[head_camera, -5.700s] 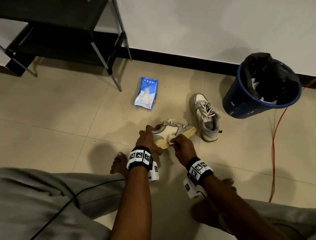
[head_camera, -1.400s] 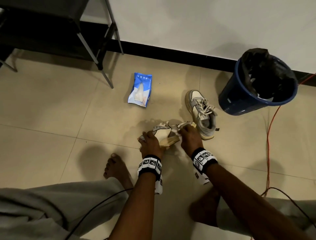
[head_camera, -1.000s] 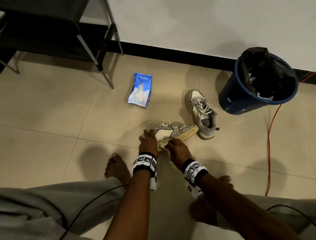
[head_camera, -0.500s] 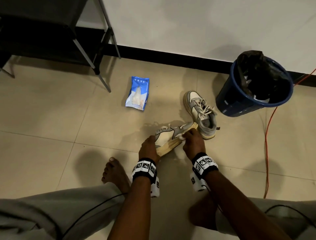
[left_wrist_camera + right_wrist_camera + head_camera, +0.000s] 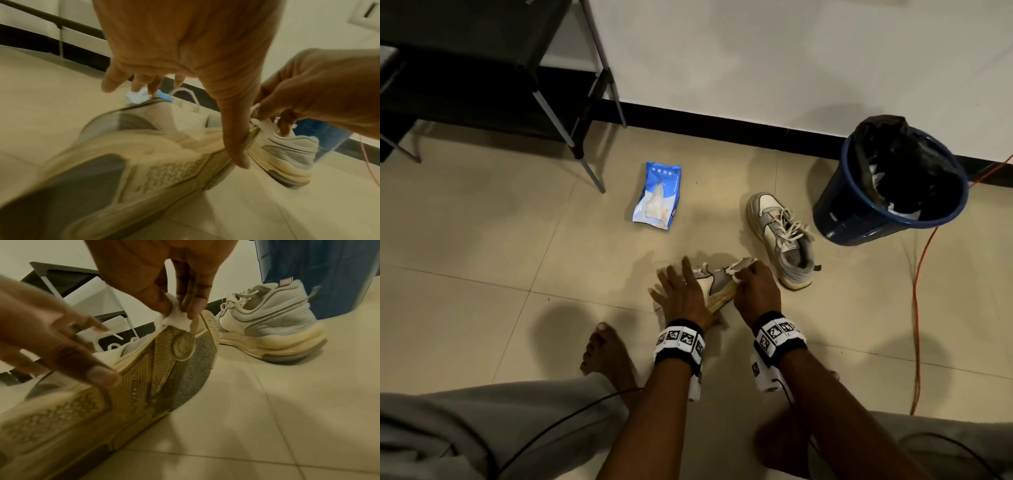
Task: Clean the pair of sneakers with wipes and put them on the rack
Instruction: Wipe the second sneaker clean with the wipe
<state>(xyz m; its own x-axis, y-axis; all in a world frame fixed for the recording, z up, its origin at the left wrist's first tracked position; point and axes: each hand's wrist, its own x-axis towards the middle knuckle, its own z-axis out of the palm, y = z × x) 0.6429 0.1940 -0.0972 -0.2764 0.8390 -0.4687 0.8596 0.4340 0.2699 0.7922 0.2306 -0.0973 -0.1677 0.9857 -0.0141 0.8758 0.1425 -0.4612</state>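
Note:
A grey and white sneaker point(image 5: 717, 287) lies tilted on its side on the floor, its yellowed sole point(image 5: 144, 369) facing me. My left hand point(image 5: 678, 284) hovers over its heel half with the fingers spread straight; only the thumb point(image 5: 236, 154) touches the sole edge. My right hand point(image 5: 751, 287) pinches a small white wipe point(image 5: 174, 316) against the toe end of the sole. The second sneaker point(image 5: 782, 236) stands upright on the floor just to the right. The black shoe rack point(image 5: 482, 68) stands at the back left by the wall.
A blue pack of wipes point(image 5: 658, 195) lies on the tiles between the rack and the sneakers. A blue bin point(image 5: 859, 219) with a black liner stands at the right. An orange cable point(image 5: 916, 308) runs down the right side. My bare foot point(image 5: 606, 353) is beside my left wrist.
My left hand has let go of the sneaker and spread its fingers. My right hand has rubbed the wipe back and forth along the sole and is now at the toe end.

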